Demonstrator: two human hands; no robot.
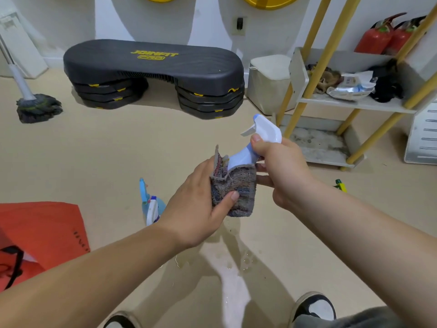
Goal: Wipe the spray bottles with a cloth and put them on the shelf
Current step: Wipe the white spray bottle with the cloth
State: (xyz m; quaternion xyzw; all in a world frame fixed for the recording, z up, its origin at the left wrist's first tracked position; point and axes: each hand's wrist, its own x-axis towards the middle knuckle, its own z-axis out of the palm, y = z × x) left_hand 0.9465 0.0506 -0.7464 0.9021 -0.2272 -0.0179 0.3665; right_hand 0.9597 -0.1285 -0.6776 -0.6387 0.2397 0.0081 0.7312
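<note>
Gripping bottle [266,129] in right hand [282,172], squeezing cloth [238,195] round it with left hand [195,209], near shelf [359,105]; could slip if wet.

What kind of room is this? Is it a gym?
Probably a gym's storage or cleaning corner. A black Joinfit step platform on stacked risers, a mop, and two red fire extinguishers by the yellow-legged shelf all suggest it.

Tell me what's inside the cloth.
A spray bottle: its pale blue neck and white trigger head stick out above. The cloth hides its body.
</note>
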